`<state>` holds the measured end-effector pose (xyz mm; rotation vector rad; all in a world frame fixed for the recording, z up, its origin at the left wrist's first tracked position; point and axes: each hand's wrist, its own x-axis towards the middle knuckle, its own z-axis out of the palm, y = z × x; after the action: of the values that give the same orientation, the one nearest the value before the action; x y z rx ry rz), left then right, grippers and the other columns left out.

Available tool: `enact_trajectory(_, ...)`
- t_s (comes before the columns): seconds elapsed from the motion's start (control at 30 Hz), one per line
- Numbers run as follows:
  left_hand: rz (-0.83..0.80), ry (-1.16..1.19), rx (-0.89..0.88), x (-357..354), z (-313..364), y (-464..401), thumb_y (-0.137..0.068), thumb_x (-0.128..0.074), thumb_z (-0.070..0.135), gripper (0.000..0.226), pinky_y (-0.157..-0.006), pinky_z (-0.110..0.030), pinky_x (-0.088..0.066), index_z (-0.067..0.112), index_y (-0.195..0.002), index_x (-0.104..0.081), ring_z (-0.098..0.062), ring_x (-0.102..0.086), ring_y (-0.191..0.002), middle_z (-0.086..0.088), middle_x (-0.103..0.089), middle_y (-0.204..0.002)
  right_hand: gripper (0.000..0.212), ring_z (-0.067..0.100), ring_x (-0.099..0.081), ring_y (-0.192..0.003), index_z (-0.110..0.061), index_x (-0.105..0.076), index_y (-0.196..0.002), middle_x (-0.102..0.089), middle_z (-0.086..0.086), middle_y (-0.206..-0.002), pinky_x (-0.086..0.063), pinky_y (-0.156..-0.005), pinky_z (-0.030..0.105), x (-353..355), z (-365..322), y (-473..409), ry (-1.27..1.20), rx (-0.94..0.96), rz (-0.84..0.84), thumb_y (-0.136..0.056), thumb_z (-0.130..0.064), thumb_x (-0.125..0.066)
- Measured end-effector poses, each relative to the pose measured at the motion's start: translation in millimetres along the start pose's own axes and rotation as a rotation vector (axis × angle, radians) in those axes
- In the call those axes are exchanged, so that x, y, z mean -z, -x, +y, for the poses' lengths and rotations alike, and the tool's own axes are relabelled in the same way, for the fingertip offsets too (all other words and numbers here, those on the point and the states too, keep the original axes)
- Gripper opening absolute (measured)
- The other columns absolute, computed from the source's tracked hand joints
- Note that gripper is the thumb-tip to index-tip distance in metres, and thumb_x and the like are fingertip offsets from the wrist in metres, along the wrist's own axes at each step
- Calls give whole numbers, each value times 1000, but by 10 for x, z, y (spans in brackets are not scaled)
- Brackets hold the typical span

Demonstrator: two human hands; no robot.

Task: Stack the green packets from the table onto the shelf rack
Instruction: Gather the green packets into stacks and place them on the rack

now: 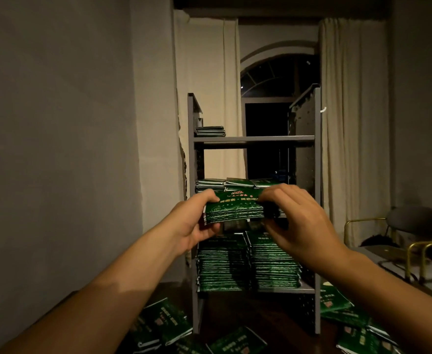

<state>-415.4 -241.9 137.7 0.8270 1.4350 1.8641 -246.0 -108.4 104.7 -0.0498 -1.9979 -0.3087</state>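
Here both hands, left hand [197,221] and right hand [294,215], grip a bundle of flat green foil packets [234,209]; grey metal shelf rack [317,200] stands behind

I hold a small bundle of green packets [234,209] level between my left grip [197,221] and my right grip [294,221], in front of the middle shelf of the grey metal shelf rack [317,200]; their faces are dark green with pale lettering and a wavy pattern. Two tall stacks [248,264] fill the lower shelf side by side, low piles [225,184] lie on the middle shelf, and a short pile [210,131] sits at the upper shelf's left end. Loose packets [166,323] lie scattered on the dark worktop [235,312] around the rack's foot.
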Motion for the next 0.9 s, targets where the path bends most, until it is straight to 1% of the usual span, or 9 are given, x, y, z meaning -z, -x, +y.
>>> enact_trajectory(0.1,-13,-7,13,10,79,-67,-92,-56,14,28,-42,-18,-46,9,-118,-63,-16,-60,-69,-10,-66,-95,47,14,-52,-114,-19,-57,-117,-57,-5,-119,-44,-100,26,-36,72,-75,-30,-2,-20,-73,-15,-75)
enact_trajectory(0.2,-63,-51,46,49,159,-113,-94,-56,13,20,-43,-17,-47,9,-113,-61,-16,-58,-71,-12,-65,-99,46,8,-49,-125,-19,-58,-117,-58,-6,-124,-30,-111,15,-51,136,-122,-116,-12,-47,-74,-11,-73)
enact_trajectory(0.3,-55,-45,18,63,208,-206,-95,-61,13,16,-47,-16,-51,5,-109,-63,-17,-61,-80,-15,-65,-104,40,6,-54,-116,-17,-58,-119,-61,-5,-119,-37,-104,11,-87,152,-179,-216,-28,-14,-80,-12,-66)
enact_trajectory(0.53,6,-69,-14,-49,366,-335,-94,-61,10,7,-42,-12,-46,8,-89,-58,-14,-59,-69,-11,-62,-90,36,15,-59,-104,-10,-59,-118,-60,1,-112,-50,-91,27,-109,152,-278,-166,78,66,-82,-12,-68)
enact_trajectory(0.67,18,48,-118,-133,401,-311,-104,-50,23,19,-55,-22,-57,7,-98,-58,-23,-67,-84,-15,-68,-94,32,17,-59,-98,-8,-62,-114,-61,2,-108,-54,-83,32,-84,211,-294,-75,69,110,-82,-13,-69)
enact_trajectory(0.73,140,-191,-303,-131,300,-324,-107,-37,26,33,-64,-31,-59,4,-102,-62,-24,-68,-76,-12,-73,-84,32,18,-58,-95,-10,-61,-113,-60,2,-106,-55,-78,38,-101,268,-332,-33,7,151,-83,-16,-69)
enact_trajectory(0.8,279,-773,-634,-65,125,-354,-106,-35,23,34,-73,-36,-58,7,-100,-64,-19,-66,-77,-5,-69,-84,34,19,-58,-96,-12,-60,-115,-59,2,-107,-55,-78,40,-141,328,-380,-6,-62,151,-83,-17,-69)
enact_trajectory(0.87,250,-1244,-913,-1,-62,-356,-105,-36,27,30,-81,-35,-52,13,-100,-62,-15,-58,-87,0,-62,-93,37,20,-57,-98,-12,-59,-117,-59,2,-109,-54,-80,40,-213,352,-434,27,-88,119,-82,-16,-71)
enact_trajectory(0.9,220,-1383,-967,25,-133,-372,-104,-35,32,32,-87,-36,-49,14,-103,-62,-16,-55,-93,-1,-61,-99,37,20,-57,-98,-12,-59,-117,-59,2,-109,-54,-79,39,-256,342,-472,44,-86,105,-82,-15,-73)
